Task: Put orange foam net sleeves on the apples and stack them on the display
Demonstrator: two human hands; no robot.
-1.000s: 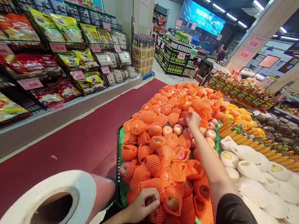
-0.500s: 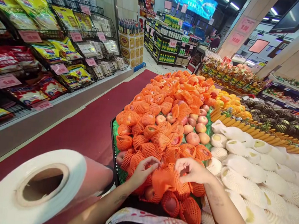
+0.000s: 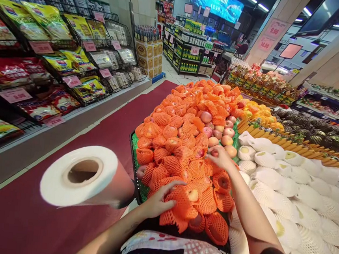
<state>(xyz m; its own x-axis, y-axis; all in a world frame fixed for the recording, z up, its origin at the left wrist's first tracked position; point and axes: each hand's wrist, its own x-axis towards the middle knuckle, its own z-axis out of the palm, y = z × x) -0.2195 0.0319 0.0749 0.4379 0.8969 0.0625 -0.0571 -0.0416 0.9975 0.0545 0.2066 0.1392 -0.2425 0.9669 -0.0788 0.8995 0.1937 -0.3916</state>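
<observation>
My left hand (image 3: 158, 200) grips an empty orange foam net (image 3: 176, 210) at the near edge of the apple display (image 3: 185, 144), fingers curled around it. My right hand (image 3: 218, 157) reaches to the bare apples (image 3: 226, 140) mid-pile, fingers loosely bent over one; whether they grip it I cannot tell. Most apples are netted; a cluster remains bare. The net looks soft, crumpled, open-meshed.

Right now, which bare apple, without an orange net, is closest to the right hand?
The bare apple at the near end of the unwrapped row, just beyond the right hand; the other bare ones lie farther back.
</observation>
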